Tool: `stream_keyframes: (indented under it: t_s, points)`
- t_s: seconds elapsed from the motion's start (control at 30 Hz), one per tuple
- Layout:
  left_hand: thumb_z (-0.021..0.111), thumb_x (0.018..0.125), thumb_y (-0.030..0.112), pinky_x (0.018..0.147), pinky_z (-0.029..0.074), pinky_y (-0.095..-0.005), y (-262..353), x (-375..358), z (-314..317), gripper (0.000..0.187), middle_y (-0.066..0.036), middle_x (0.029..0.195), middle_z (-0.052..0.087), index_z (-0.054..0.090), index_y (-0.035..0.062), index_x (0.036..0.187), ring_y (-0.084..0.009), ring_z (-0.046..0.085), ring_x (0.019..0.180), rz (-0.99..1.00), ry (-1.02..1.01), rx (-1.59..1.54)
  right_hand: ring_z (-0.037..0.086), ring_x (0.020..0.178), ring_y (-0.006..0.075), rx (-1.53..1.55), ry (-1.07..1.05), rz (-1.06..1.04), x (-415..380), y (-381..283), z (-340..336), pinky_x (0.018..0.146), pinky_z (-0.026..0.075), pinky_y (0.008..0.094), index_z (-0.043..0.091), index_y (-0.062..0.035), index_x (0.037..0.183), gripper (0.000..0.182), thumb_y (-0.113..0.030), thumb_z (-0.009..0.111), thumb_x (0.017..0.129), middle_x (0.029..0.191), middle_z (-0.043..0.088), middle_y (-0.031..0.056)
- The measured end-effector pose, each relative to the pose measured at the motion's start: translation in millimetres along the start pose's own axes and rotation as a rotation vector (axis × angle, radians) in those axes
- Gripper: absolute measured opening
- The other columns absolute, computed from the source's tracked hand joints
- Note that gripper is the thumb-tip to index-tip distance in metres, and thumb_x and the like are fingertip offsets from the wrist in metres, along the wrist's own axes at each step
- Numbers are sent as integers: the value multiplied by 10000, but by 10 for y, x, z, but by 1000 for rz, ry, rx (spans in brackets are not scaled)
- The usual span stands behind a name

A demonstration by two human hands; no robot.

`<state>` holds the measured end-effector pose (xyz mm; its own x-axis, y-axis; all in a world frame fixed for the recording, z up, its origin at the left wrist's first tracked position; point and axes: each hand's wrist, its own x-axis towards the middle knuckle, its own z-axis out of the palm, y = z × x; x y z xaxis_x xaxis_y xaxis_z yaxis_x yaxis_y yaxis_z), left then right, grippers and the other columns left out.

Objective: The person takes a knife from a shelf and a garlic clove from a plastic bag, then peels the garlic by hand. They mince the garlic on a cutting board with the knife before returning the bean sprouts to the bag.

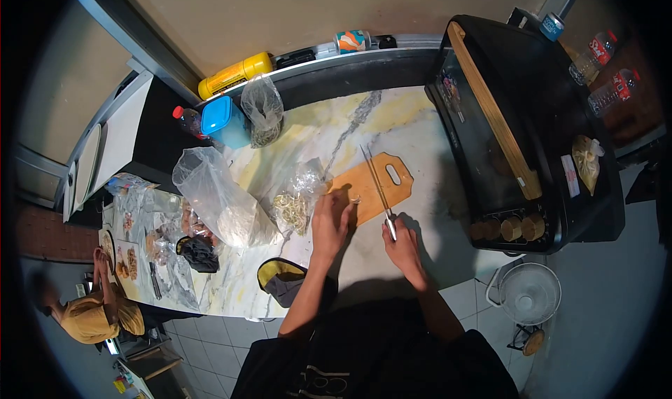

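Note:
A wooden cutting board (397, 204) with a handle slot lies on the marble-patterned table. My right hand (404, 248) is wrapped round the handle of a knife (379, 189), whose long blade points away from me across the board. Over the board's left edge rests my left hand (329, 224), thumb apart from the fingers; I make out nothing held in it. By its fingertips is a small pale piece (355, 199), too small to name. Just left of that hand sit bean sprouts (291, 211) in a clear plastic bag (308, 178).
A toaster oven (490, 133) stands at the right. Leftward are a large plastic bag of white contents (238, 220), a blue-lidded container (222, 122) and a dark cloth item with yellow lining (282, 281). Another person (98, 315) stands at the far left end.

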<state>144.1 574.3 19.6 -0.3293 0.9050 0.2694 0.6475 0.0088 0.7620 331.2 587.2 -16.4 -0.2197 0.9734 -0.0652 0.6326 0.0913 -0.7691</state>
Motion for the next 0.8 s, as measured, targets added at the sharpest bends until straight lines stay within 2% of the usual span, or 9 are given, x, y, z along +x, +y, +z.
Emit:
stream_keyframes:
  t_s: [0.07, 0.13, 0.23, 0.37, 0.43, 0.53, 0.67, 0.77, 0.8]
  points:
    - [676, 809, 37, 853, 441, -426, -39, -68, -74, 364, -203, 1025, 561, 545, 2, 1147, -379, 542, 962, -25, 70, 26, 612, 722, 458, -11, 53, -16, 10, -30, -35, 647, 470, 535, 557, 7, 897, 241, -232, 587, 912, 722, 635, 214]
    - [686, 802, 54, 937, 377, -462, -109, -132, -159, 417, -212, 1117, 489, 529, 15, 1186, -385, 462, 1066, -87, 231, 205, 616, 725, 451, -28, 13, 22, 26, -46, -74, 654, 474, 528, 556, 4, 922, 229, -219, 605, 899, 727, 643, 203]
    - [696, 792, 67, 962, 343, -488, -186, -202, -271, 469, -224, 1160, 442, 507, 24, 1219, -393, 415, 1107, -139, 280, 228, 618, 739, 441, 2, 12, 24, 26, -61, -84, 657, 477, 515, 556, 5, 922, 210, -189, 624, 882, 770, 640, 207]
    - [710, 776, 74, 978, 341, -489, -250, -280, -327, 586, -235, 1207, 429, 451, 31, 1300, -403, 407, 1139, -178, 294, 290, 612, 763, 418, -20, 55, -51, 60, -2, -40, 671, 476, 496, 557, 11, 919, 199, -157, 647, 862, 809, 619, 197]
    - [724, 760, 84, 1015, 326, -491, -284, -300, -339, 740, -247, 1283, 401, 352, 40, 1397, -423, 375, 1206, -210, 200, 408, 576, 727, 421, -15, 114, -144, 68, 31, -6, 634, 449, 487, 511, 18, 851, 209, -128, 660, 855, 786, 577, 202]
    - [743, 737, 99, 1040, 317, -494, -386, -301, -302, 849, -263, 1363, 356, 286, 66, 1451, -435, 347, 1270, -237, 157, 468, 568, 750, 416, -37, 112, -142, 67, 52, 18, 653, 440, 493, 508, 21, 852, 219, -128, 669, 846, 789, 568, 195]
    - [716, 735, 41, 1025, 347, -497, -449, -240, -242, 836, -276, 1383, 348, 290, 92, 1453, -445, 371, 1273, -230, 175, 446, 551, 772, 405, -191, 153, -196, 51, 73, 13, 682, 433, 491, 503, 24, 879, 244, -137, 681, 835, 816, 546, 197]
    - [651, 727, -63, 996, 388, -484, -493, -189, -255, 795, -265, 1380, 373, 325, 96, 1435, -444, 427, 1237, -246, 168, 326, 531, 801, 394, -271, 189, -238, 26, 105, 25, 709, 426, 479, 490, 25, 910, 264, -142, 680, 834, 850, 524, 194]
    - [611, 718, -111, 971, 411, -477, -500, -158, -267, 774, -250, 1359, 407, 350, 88, 1418, -443, 459, 1204, -191, 157, 272, 528, 814, 393, -288, 181, -233, 31, 102, 20, 717, 426, 476, 488, 27, 932, 264, -136, 673, 839, 867, 521, 195]
